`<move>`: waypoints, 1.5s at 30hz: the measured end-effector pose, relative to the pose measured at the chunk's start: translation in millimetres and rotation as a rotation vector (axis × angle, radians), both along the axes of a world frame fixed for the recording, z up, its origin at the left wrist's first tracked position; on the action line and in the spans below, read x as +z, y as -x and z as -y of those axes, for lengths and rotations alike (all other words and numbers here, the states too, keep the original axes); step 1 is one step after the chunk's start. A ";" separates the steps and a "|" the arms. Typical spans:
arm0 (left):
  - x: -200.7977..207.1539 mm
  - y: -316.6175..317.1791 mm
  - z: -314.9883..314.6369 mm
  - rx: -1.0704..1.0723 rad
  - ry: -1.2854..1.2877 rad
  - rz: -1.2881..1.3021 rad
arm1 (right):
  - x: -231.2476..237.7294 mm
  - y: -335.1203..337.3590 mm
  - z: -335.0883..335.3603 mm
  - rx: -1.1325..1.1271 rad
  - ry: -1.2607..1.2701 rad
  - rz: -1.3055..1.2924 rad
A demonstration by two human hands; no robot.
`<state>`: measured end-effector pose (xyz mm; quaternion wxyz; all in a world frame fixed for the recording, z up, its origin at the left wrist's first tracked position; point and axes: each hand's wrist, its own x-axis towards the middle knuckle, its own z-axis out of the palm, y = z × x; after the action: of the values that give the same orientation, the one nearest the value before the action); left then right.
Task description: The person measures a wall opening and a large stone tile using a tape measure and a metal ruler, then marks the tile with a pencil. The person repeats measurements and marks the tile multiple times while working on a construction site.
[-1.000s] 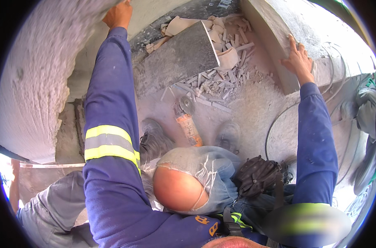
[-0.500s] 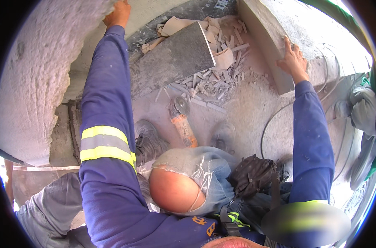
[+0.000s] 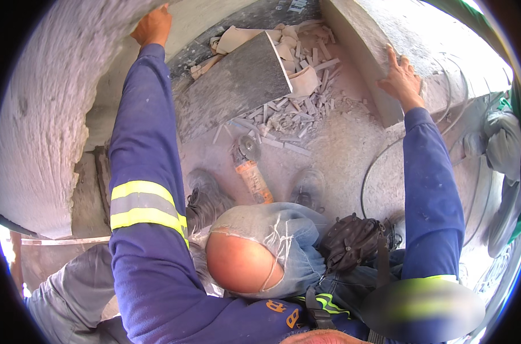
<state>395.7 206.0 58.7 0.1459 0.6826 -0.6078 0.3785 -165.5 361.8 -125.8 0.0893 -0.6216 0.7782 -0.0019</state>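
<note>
My left hand [image 3: 152, 26] reaches up to a large pale slab [image 3: 48, 114] with a rough, broken edge. Its fingers are curled at that edge, and their tips are partly hidden. My right hand [image 3: 402, 79] rests with spread fingers on the top edge of a grey concrete ledge [image 3: 358, 63], holding nothing. Between my shoes on the dusty floor lies an angle grinder [image 3: 253, 180] with an orange body, its disc toward the rubble.
A dark flat board [image 3: 237, 86] lies ahead, beside broken tile strips [image 3: 306, 109] and crumpled paper-like sheets. A cable [image 3: 364, 183] loops by the ledge. Another person's grey trouser leg [image 3: 71, 286] is at lower left; someone else's grey clothing [image 3: 504, 149] shows at far right.
The view has shifted slightly, so the rubble and ledge sit a little further left. My left hand has moved slightly left and down along the slab's edge. My right hand stays on the ledge.
</note>
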 end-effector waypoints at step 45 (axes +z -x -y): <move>26.7 313.1 -217.8 -0.668 -0.653 -0.660 | 122.9 -58.7 -55.9 0.028 0.221 2.023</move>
<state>82.6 423.8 85.4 0.2213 0.5451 -0.7983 -0.1288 -106.8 417.7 -2.9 0.6477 -0.3424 0.3260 -0.5975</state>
